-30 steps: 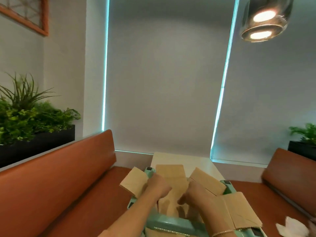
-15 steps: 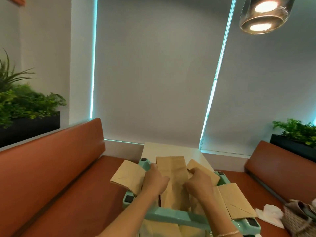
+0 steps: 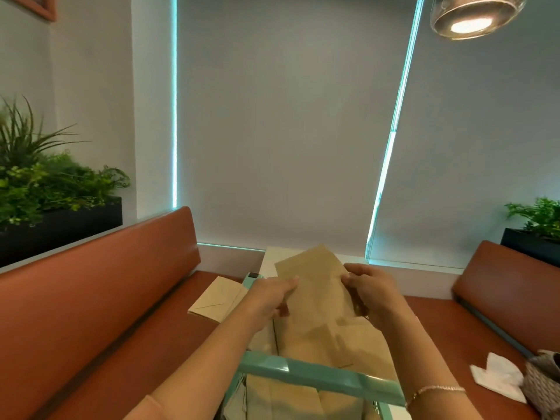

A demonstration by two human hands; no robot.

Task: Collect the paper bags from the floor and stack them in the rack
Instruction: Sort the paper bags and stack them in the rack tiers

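Note:
Both my hands hold a stack of flat brown paper bags (image 3: 315, 286) upright over the mint-green rack (image 3: 321, 375). My left hand (image 3: 269, 298) lies along the stack's left edge with its fingers stretched out against the paper. Its right edge is gripped by my right hand (image 3: 368, 291), fingers curled round it. More brown bags (image 3: 291, 395) lie lower in the rack under the green bar. One paler bag (image 3: 218, 301) sticks out to the left of the rack, over the bench seat.
The rack stands on a white table (image 3: 272, 259) between two brown leather benches (image 3: 100, 292). White tissue (image 3: 497, 375) and a woven bag (image 3: 544, 383) lie at the right. Planters (image 3: 60, 213) sit behind both benches; a lamp (image 3: 472, 13) hangs at the upper right.
The splayed bags at the right and middle have been drawn together into one upright stack between my hands. Both hands rose and moved apart to its edges; the view tilted slightly.

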